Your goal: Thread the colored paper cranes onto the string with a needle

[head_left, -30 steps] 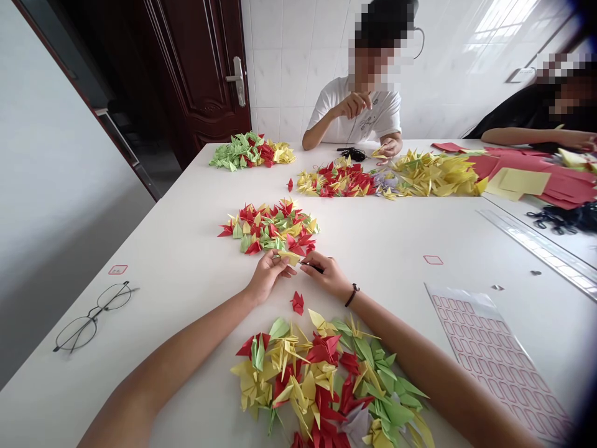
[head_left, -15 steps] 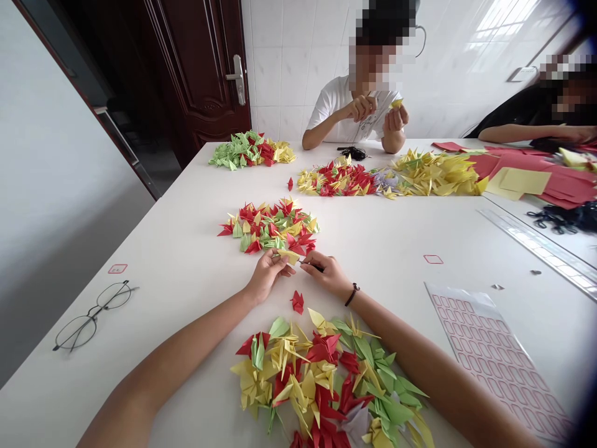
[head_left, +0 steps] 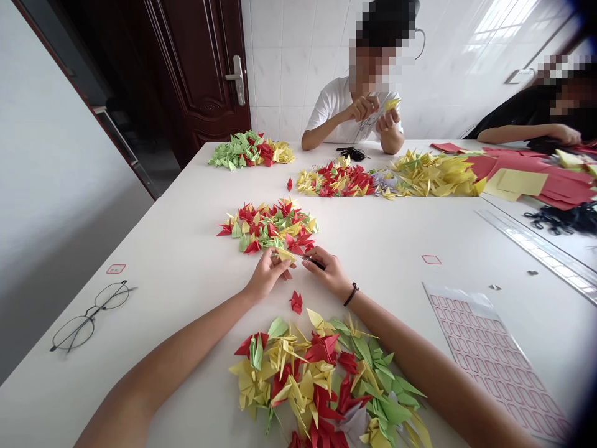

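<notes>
My left hand (head_left: pixel 268 275) pinches a small yellow origami crane (head_left: pixel 285 254) at the near edge of a mixed pile of red, green and yellow paper cranes (head_left: pixel 265 227). My right hand (head_left: pixel 326 269) holds a thin dark needle-like tool (head_left: pixel 313 262), its tip close to that yellow crane. A single red crane (head_left: pixel 295 302) lies on the white table (head_left: pixel 186 261) just below my hands. A larger heap of paper cranes (head_left: pixel 321 379) lies nearer me, between my forearms.
Across the white table, a person in a white T-shirt (head_left: pixel 354 109) handles a yellow crane. Further crane piles (head_left: pixel 338 177) lie beyond. A person in black (head_left: pixel 527 124) sits by red and yellow paper sheets (head_left: pixel 527 183). Eyeglasses (head_left: pixel 88 317), a sticker sheet (head_left: pixel 494 358) and a ruler (head_left: pixel 545 249) lie nearby.
My hands have barely moved. The person opposite has raised both hands from the table, now holding a yellow crane up near the chest.
</notes>
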Tool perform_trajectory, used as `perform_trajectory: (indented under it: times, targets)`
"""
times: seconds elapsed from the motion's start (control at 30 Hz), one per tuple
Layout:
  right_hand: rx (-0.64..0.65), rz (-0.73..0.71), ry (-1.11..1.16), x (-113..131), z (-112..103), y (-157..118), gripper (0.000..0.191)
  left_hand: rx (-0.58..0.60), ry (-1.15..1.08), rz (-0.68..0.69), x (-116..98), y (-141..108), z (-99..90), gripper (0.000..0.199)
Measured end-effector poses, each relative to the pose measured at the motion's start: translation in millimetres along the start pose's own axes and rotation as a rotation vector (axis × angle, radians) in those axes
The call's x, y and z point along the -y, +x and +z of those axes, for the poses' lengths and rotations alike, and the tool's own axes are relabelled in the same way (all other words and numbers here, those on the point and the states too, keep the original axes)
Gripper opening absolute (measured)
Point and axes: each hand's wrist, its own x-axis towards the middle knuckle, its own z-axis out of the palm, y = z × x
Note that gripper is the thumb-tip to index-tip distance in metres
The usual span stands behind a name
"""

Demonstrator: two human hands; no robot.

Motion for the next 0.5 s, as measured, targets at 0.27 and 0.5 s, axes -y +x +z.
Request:
perform_trajectory:
  times: [0.27, 0.5]
  targets:
    - [0.099, -0.035, -0.016, 5.1, -3.2, -2.1, 0.028, -0.125, 0.283, 0.153, 6.3, 3.7, -7.8, 0.023]
    - [0.145, -0.064, -0.059, 5.2, -3.2, -2.4, 0.030, -0.175, 0.399, 0.225, 3.5, 0.3, -4.1, 0.013]
